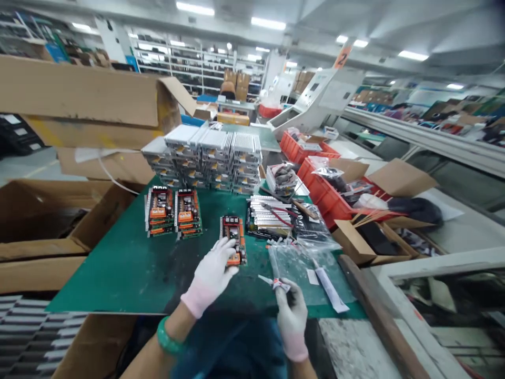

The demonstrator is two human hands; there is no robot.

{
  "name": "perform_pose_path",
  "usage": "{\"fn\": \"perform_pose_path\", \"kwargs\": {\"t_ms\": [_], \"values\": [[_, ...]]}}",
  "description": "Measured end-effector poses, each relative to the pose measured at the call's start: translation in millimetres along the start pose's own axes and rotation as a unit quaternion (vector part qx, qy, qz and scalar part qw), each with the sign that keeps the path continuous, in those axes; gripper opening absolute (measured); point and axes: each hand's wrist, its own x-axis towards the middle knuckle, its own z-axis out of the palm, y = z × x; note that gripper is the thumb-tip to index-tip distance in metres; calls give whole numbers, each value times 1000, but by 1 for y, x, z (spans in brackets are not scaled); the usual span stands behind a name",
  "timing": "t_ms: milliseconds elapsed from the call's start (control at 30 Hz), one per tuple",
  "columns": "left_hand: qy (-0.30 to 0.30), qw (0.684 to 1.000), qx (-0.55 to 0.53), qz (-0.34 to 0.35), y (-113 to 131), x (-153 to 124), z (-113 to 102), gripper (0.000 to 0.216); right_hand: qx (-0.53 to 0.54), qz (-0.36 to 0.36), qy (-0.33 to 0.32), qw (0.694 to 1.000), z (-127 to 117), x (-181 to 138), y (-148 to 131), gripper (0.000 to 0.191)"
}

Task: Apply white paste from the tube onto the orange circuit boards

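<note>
- Left hand (pixel 212 273) in white glove, fingers resting on the circuit board (pixel 234 239) in the middle of the green counter (pixel 118 268); grip loose, laid over the near end, not closed around.
- Right hand (pixel 291 310) pinching a small white tube (pixel 276 283), tip directed toward the board, a little apart from it.
- Seemingly early in the work: two stacks of boards (pixel 173 211) waiting on the left, only this one under the hands.
- Behind: heap of silver finned units (pixel 209 155), probably done or for later, difficult to tell.
- On the right: plastic bags (pixel 303 258), red bins (pixel 323 192), open cartons, crowding the right hand's side.
</note>
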Motion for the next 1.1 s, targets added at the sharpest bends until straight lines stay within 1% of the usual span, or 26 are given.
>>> {"fn": "perform_pose_path", "kwargs": {"t_ms": [100, 167, 200, 233, 300, 367, 400, 467, 533, 600, 667, 800, 867, 933, 1000, 1033, 1100], "values": [[-39, 995, -19, -93, -17, 28, 1, 37, 18, 17, 0, 1000, 14, 4, 3, 32], [-70, 986, -31, -145, -29, 39, 5, 38, 24, 24, -4, 999, 17, 6, 5, 34], [-80, 985, -27, -152, -33, 42, 7, 39, 26, 24, -8, 999, 17, 6, 6, 34], [-81, 986, -13, -142, -37, 44, 8, 40, 27, 22, -12, 999, 17, 7, 7, 34], [-49, 994, 43, -86, -40, 44, 4, 43, 29, 16, -19, 999, 15, 7, 9, 33], [15, 992, 119, -33, -41, 41, -8, 48, 34, 12, -17, 999, 14, 7, 11, 33], [50, 986, 159, -25, -42, 40, -17, 50, 40, 10, -13, 999, 14, 7, 11, 34], [108, 966, 231, -39, -47, 36, -37, 50, 53, 12, -2, 998, 15, 6, 12, 37], [131, 947, 285, -64, -58, 33, -56, 49, 56, 21, -3, 998, 15, 6, 12, 40], [111, 941, 310, -76, -73, 32, -74, 48, 51, 31, -13, 998, 14, 5, 12, 41], [64, 946, 310, -66, -89, 32, -89, 46, 48, 38, -15, 998, 13, 5, 11, 39], [-48, 954, 296, 3, -112, 38, -117, 42, 56, 50, -15, 997, 13, 5, 11, 38], [-76, 952, 295, 32, -119, 41, -125, 43, 66, 52, -21, 996, 13, 6, 12, 38], [-75, 953, 292, 36, -122, 42, -125, 49, 74, 46, -26, 996, 13, 6, 12, 37], [-52, 955, 291, 16, -123, 42, -117, 57, 78, 40, -30, 996, 14, 7, 12, 35], [-37, 955, 294, 1, -123, 42, -112, 58, 80, 37, -33, 996, 14, 7, 12, 34], [-4, 953, 300, -32, -122, 43, -101, 52, 82, 33, -39, 995, 14, 7, 11, 34]]}}
